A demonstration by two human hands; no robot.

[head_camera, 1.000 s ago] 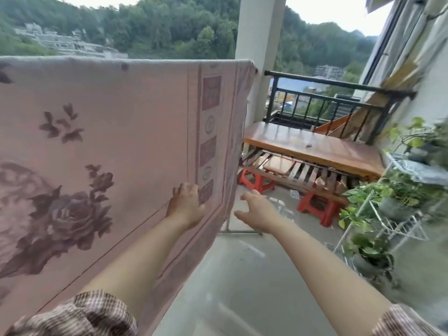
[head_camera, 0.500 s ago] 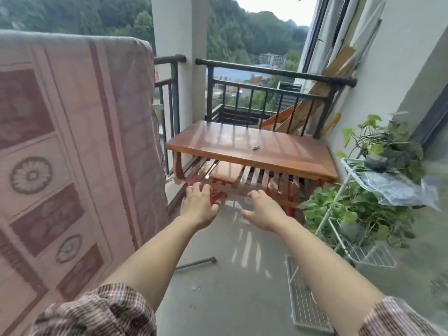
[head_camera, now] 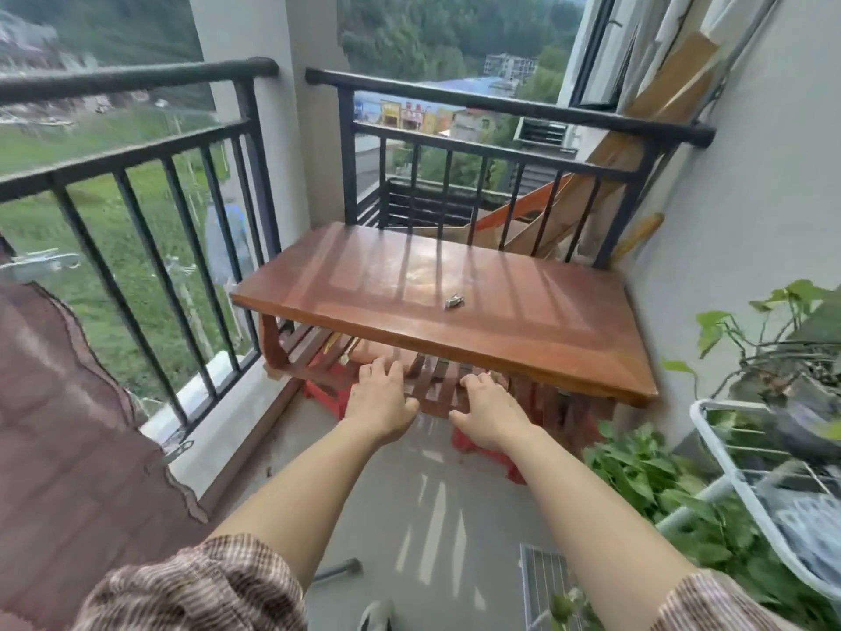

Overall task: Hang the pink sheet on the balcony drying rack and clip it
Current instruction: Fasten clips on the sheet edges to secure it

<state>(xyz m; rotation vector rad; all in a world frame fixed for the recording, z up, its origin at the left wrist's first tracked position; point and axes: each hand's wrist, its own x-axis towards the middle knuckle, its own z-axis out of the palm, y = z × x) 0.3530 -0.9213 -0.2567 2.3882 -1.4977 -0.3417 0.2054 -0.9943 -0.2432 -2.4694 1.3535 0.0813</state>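
Observation:
The pink sheet (head_camera: 68, 425) hangs at the far left edge of the view, only its blurred end showing. A small metal clip (head_camera: 453, 301) lies on the wooden table (head_camera: 523, 330) ahead. My left hand (head_camera: 380, 398) and my right hand (head_camera: 489, 405) are stretched forward side by side below the table's front edge, fingers loosely curled and holding nothing. Both hands are short of the clip and apart from the sheet.
A black balcony railing (head_camera: 455, 97) runs along the left and far sides, with a white pillar (head_camera: 273, 129) at the corner. Red stools (head_camera: 491, 453) sit under the table. Potted plants (head_camera: 660, 485) and a white wire rack (head_camera: 737, 471) crowd the right. Boards (head_camera: 637, 125) lean in the far corner.
The view has swung right and moved toward the table. My hands left the sheet and now reach forward near the table's front edge; the sheet has slid to the left edge.

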